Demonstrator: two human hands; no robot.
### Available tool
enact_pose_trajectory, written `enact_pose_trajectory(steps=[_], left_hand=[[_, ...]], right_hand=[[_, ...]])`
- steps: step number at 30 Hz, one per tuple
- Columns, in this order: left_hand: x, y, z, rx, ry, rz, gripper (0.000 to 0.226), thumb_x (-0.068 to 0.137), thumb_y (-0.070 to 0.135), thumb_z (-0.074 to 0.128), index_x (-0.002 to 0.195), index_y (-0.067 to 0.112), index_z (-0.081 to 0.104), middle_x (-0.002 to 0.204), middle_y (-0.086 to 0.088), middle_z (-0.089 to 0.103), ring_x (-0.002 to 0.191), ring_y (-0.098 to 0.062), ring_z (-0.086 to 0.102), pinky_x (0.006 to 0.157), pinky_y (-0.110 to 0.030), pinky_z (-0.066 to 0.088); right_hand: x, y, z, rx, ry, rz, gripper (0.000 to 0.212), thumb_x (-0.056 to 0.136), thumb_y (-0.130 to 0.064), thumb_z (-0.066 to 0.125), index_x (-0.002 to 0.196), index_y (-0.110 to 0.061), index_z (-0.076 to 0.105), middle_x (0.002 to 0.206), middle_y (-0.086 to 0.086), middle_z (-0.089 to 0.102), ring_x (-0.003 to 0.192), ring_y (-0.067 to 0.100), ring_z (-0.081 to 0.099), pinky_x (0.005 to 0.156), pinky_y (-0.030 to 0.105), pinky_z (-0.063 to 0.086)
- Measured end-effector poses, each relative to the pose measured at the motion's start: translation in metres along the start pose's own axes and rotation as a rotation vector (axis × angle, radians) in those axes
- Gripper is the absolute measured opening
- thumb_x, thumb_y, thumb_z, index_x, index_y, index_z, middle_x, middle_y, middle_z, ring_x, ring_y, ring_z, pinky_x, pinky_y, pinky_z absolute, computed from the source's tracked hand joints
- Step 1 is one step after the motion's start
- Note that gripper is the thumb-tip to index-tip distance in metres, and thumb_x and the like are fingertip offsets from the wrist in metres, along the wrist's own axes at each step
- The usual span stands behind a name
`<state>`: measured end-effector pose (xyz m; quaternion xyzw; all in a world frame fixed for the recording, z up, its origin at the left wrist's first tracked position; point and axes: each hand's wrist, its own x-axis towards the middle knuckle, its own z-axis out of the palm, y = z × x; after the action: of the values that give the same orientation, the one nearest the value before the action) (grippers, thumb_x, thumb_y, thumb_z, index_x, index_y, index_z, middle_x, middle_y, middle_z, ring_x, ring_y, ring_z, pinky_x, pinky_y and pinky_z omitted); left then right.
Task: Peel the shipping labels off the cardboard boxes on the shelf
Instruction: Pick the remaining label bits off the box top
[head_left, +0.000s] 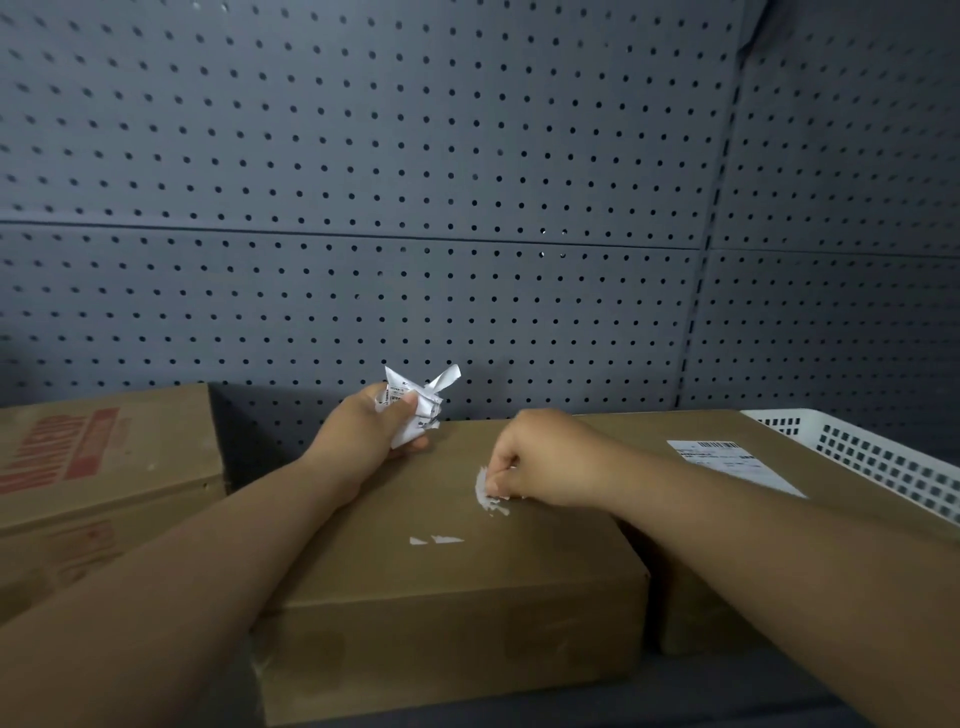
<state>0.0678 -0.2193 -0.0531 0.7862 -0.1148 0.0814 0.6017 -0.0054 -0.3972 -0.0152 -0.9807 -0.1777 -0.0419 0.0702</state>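
**Cardboard box down to scraps**

Left hand (382, 426) clutches a crumpled label (415, 402) at the middle box's (441, 571) far edge. Right hand (540, 457) pinches a white scrap (485, 488) stuck on top. The neighbouring box (649, 431) wears a whole label (727, 462).

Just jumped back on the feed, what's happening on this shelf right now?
A person is stripping labels with bare hands. The left hand grips a crumpled wad of peeled label above the middle box, while the right hand pinches a white scrap stuck to that box's top. A few small white bits sit nearer its front edge. The box to the right has its label intact; the red-printed box at left shows none.
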Motion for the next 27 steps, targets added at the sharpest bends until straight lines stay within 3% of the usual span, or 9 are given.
enact_pose_trajectory(steps=[3,6,10,13,16,23,25,27], left_hand=[[0.001,0.000,-0.001,0.023,0.009,0.007,0.019,0.099,0.030,0.048,0.102,0.019,0.062,0.090,0.001,0.072,0.080,-0.016,0.072,0.076,-0.026,0.052],[0.000,0.000,-0.001,0.032,0.010,0.014,0.018,0.099,0.030,0.047,0.099,0.020,0.062,0.085,0.001,0.073,0.070,-0.008,0.070,0.067,-0.021,0.048],[0.001,-0.001,-0.001,0.030,-0.004,0.025,0.017,0.099,0.030,0.047,0.098,0.022,0.062,0.087,-0.001,0.073,0.077,-0.014,0.071,0.075,-0.027,0.050],[0.002,-0.003,-0.001,0.014,-0.015,0.026,0.016,0.099,0.030,0.048,0.097,0.024,0.062,0.089,-0.002,0.074,0.082,-0.018,0.072,0.085,-0.035,0.053],[0.002,-0.005,-0.002,-0.002,-0.032,0.020,0.015,0.098,0.031,0.048,0.097,0.024,0.062,0.089,-0.004,0.075,0.086,-0.022,0.072,0.094,-0.044,0.051],[0.001,-0.002,0.000,-0.023,-0.038,0.017,0.014,0.099,0.028,0.048,0.096,0.023,0.061,0.095,-0.002,0.073,0.086,-0.024,0.072,0.095,-0.045,0.051],[0.001,-0.003,0.000,-0.016,-0.032,0.021,0.015,0.099,0.028,0.048,0.095,0.024,0.061,0.094,-0.002,0.073,0.086,-0.023,0.072,0.095,-0.044,0.050],[0.000,-0.002,0.001,-0.010,-0.030,0.018,0.015,0.099,0.028,0.048,0.094,0.023,0.061,0.093,-0.002,0.073,0.086,-0.023,0.072,0.095,-0.043,0.051]], right_hand=[[-0.005,-0.001,-0.006,-0.048,-0.066,-0.075,0.017,0.087,-0.026,0.062,0.092,-0.017,0.076,0.085,-0.010,0.070,0.072,0.003,0.057,0.061,0.017,0.040],[0.000,-0.008,-0.004,-0.161,-0.085,-0.097,0.018,0.086,-0.021,0.062,0.078,-0.012,0.074,0.069,-0.015,0.065,0.050,0.003,0.044,0.052,0.017,0.034],[0.011,-0.011,-0.002,-0.255,-0.114,-0.087,0.039,0.084,-0.018,0.062,0.047,-0.021,0.050,0.076,-0.001,0.069,0.066,0.014,0.059,0.069,0.028,0.048],[0.015,-0.007,0.005,-0.301,-0.088,-0.130,0.034,0.084,-0.014,0.061,0.052,-0.018,0.053,0.085,0.002,0.073,0.080,0.018,0.066,0.070,0.028,0.050],[0.018,-0.003,0.012,-0.328,-0.048,-0.141,0.016,0.084,-0.010,0.059,0.071,-0.008,0.068,0.087,0.006,0.072,0.079,0.020,0.066,0.063,0.026,0.045],[0.017,-0.003,0.019,-0.308,-0.039,-0.140,0.016,0.087,-0.006,0.052,0.086,-0.006,0.068,0.088,0.010,0.069,0.080,0.024,0.064,0.068,0.028,0.047],[0.015,-0.005,0.018,-0.312,-0.042,-0.119,0.015,0.086,-0.002,0.051,0.081,-0.005,0.065,0.078,0.010,0.062,0.070,0.023,0.055,0.070,0.030,0.046],[0.012,-0.007,0.017,-0.305,-0.058,-0.109,0.022,0.078,0.007,0.047,0.060,-0.006,0.049,0.064,0.007,0.048,0.067,0.023,0.048,0.073,0.035,0.050]])
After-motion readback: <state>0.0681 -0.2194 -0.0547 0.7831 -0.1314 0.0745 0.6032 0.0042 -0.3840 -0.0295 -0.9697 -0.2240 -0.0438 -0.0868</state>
